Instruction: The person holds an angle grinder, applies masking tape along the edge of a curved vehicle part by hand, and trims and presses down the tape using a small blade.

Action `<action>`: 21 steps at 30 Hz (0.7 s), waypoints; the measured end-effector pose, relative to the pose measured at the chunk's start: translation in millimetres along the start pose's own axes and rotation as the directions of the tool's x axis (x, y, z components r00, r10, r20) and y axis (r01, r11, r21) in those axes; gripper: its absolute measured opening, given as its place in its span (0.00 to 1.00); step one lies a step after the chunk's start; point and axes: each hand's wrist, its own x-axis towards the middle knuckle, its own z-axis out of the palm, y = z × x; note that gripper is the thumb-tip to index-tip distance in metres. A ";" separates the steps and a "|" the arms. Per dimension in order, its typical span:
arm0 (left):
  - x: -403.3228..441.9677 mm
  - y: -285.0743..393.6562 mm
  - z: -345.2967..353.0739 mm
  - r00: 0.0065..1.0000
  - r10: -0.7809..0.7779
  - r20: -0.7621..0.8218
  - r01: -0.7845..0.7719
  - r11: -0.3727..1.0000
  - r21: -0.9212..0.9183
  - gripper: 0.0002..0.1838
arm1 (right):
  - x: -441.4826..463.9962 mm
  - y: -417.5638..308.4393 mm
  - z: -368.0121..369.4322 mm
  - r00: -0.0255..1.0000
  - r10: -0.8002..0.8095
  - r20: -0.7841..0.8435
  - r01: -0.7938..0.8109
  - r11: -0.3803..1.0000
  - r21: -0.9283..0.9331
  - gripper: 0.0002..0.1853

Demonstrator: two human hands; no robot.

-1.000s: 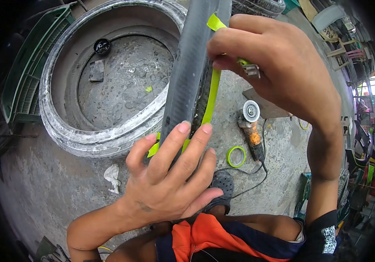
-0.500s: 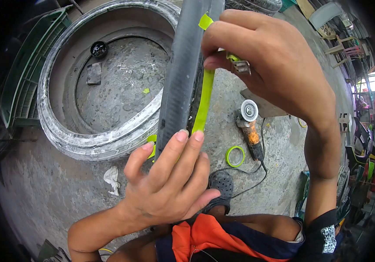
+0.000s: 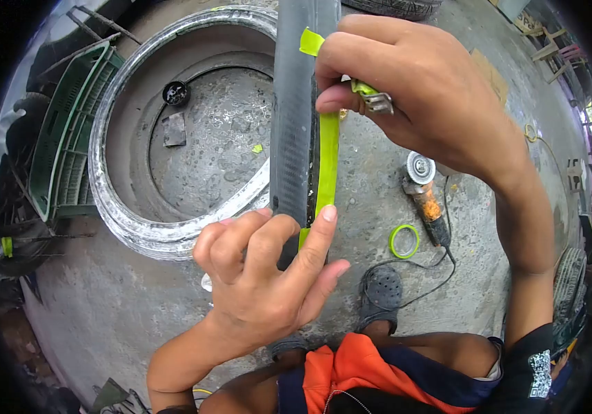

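A dark, curved rubber strip or rim stands upright in front of me. Bright green tape runs down along its right edge. My right hand pinches the tape near the top, and a small metal clip-like piece shows under its fingers. Beyond those fingers a loose green tape end sticks out to the left. Lower down, my left hand presses its outstretched index fingertip on the tape, its other fingers curled against the dark surface. What lies beneath that palm is hidden.
A whitish tire lies on the floor at left, with a small black bowl inside its ring. A green crate stands farther left. On the right are an angle grinder with a cord and a green tape roll.
The view has shifted, so floor objects sit farther right. My left hand's fingers have curled, leaving the index finger stretched along the tape. My right hand keeps its pinch.
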 end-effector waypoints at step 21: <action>-5.7 2.2 6.1 1.000 -0.026 0.012 0.027 0.996 -0.091 0.31 | 8.4 -20.0 -17.0 0.994 -0.001 0.109 0.028 0.969 -0.247 0.05</action>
